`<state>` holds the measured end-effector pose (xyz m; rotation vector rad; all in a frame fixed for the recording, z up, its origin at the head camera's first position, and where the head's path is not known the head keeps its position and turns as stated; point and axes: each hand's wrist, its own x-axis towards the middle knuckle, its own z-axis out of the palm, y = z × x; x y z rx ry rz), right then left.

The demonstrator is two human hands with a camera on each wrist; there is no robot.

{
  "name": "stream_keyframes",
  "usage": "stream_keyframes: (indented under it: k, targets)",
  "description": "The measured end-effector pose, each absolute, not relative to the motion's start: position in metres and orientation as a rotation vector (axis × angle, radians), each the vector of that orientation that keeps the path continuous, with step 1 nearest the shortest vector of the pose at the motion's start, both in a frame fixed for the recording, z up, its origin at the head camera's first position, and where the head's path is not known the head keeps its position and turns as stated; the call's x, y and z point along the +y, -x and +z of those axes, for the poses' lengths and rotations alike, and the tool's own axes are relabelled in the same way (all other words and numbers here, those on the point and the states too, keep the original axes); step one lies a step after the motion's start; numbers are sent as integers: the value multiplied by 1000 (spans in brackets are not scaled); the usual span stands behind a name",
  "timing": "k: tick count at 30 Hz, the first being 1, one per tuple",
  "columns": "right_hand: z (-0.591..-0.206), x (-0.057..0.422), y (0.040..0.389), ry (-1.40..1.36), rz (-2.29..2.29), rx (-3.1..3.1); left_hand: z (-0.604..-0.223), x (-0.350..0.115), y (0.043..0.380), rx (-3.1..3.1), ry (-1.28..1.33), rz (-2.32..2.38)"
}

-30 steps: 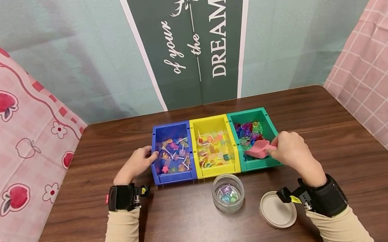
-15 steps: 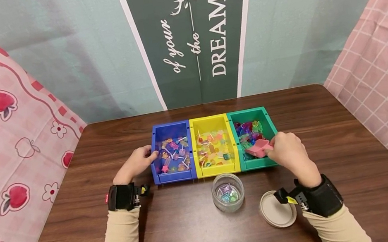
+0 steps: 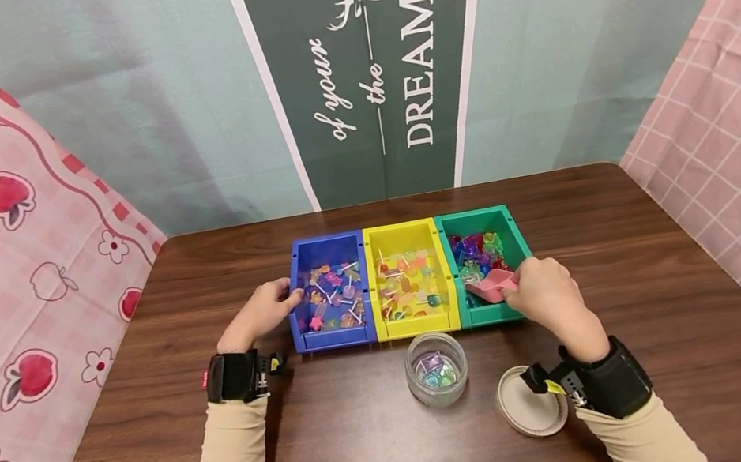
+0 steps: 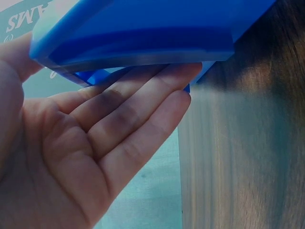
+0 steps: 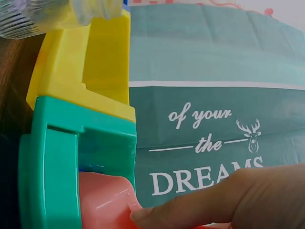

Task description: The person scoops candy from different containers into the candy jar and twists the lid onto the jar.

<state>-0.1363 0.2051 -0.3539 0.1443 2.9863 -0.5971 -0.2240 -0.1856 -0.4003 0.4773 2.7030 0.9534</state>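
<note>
In the head view, my right hand (image 3: 550,292) grips the handle of a pink scoop (image 3: 493,284). The scoop's bowl is inside the green bin (image 3: 491,315), among shiny coloured gem-like pieces (image 3: 477,248); whether it carries any is unclear. In the right wrist view, the thumb presses on the scoop (image 5: 106,198). At the far left of the bins, my left hand (image 3: 263,311) holds the side of the blue bin (image 3: 336,338). The left wrist view shows its thumb at the rim and its fingers (image 4: 143,138) against the outer wall.
Between the blue and green bins sits a yellow bin (image 3: 418,326) with small lollipop- and candy-like pieces. In front of it stands a clear jar (image 3: 431,396) with several pieces inside. A round lid (image 3: 531,402) lies beside the jar, under my right wrist. A printed curtain (image 3: 183,131) hangs behind.
My right hand has shifted slightly left and toward me, with the scoop still low in the green bin. My left hand has stayed on the blue bin.
</note>
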Motion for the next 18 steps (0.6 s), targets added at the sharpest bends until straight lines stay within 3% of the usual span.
stream_keyframes:
  k: [18]
  targets:
    - [-379,202,152,-165,-602,3046,-400,-187,223,2708,-546,986]
